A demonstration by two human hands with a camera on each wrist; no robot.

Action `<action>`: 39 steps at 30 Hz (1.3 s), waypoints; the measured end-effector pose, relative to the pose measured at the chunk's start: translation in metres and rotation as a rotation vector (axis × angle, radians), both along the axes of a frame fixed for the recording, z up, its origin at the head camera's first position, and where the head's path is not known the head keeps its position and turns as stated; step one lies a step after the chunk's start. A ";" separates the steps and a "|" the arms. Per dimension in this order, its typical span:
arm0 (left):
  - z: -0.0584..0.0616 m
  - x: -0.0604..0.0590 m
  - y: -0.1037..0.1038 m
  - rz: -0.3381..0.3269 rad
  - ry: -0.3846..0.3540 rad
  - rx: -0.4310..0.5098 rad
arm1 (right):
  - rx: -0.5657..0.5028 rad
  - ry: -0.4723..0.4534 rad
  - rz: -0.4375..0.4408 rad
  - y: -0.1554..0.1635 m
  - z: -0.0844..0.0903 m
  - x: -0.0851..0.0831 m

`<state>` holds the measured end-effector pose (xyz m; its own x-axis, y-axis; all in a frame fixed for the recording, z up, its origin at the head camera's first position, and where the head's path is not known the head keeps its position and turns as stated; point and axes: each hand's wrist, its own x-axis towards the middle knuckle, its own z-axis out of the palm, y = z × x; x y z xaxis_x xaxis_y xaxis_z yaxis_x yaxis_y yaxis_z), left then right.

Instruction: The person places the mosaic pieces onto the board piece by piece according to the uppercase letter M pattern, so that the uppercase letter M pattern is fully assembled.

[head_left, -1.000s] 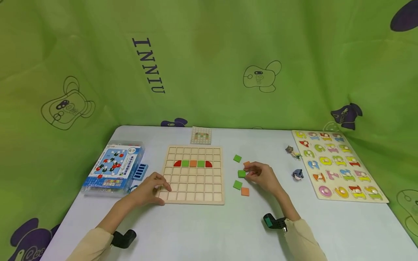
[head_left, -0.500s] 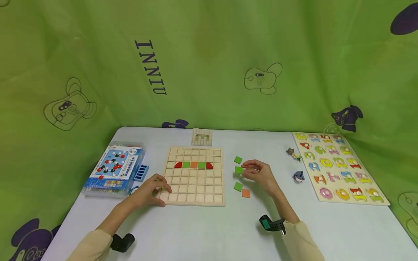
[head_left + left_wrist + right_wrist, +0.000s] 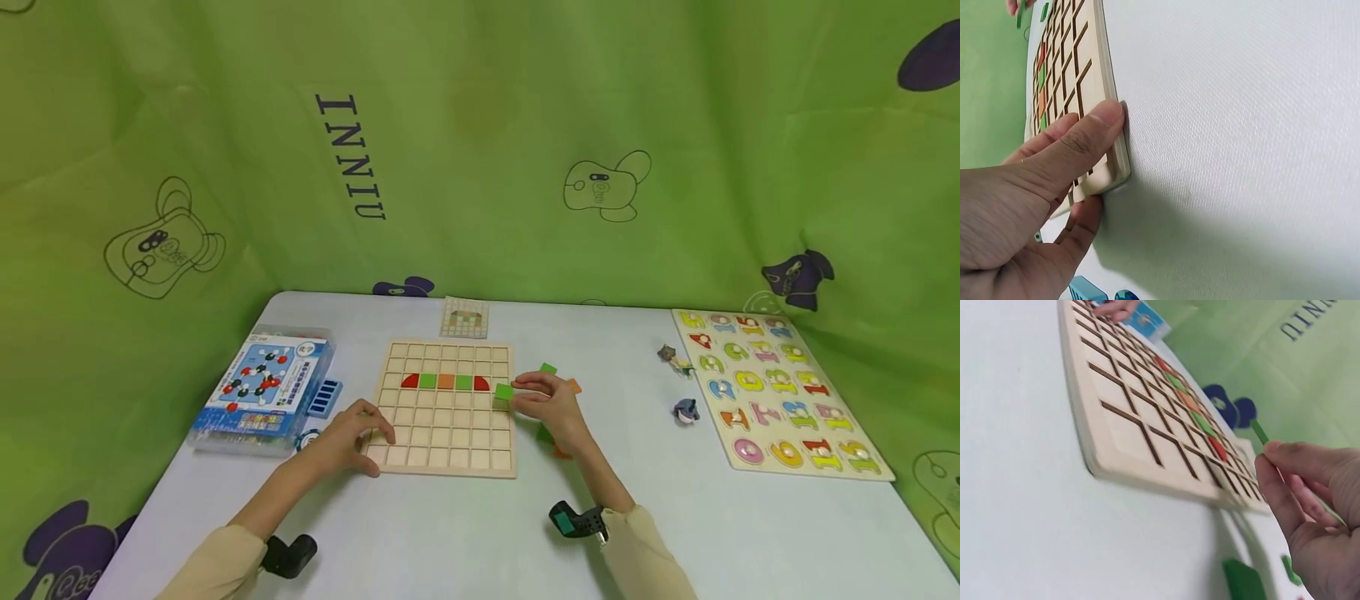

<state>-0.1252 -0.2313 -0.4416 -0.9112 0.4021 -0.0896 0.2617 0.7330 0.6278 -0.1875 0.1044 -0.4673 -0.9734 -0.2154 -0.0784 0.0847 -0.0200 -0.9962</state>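
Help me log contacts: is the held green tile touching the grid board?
Apart. The right wrist view shows the right hand holding the green tile raised clear of the grid board.

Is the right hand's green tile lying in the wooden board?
No, the right hand holds the green tile raised in its grip, off the wooden board.

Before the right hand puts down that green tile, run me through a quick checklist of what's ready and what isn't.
1. Green tile pinched by the right hand: ok.
2. Grid board held at its near left corner by the left hand: ok.
3. Five-piece row without gaps, red, green, orange, green, red: ok.
4. Small card uncovered by hands: ok.
5. Card's pattern readable square by square: cannot tell, too small.
6. Spare tiles fully visible: not ok, partly hidden by the right hand and arm.
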 end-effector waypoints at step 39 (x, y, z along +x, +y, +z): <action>-0.007 -0.001 -0.013 -0.083 0.022 0.076 | 0.178 0.400 0.057 -0.135 -0.018 -0.001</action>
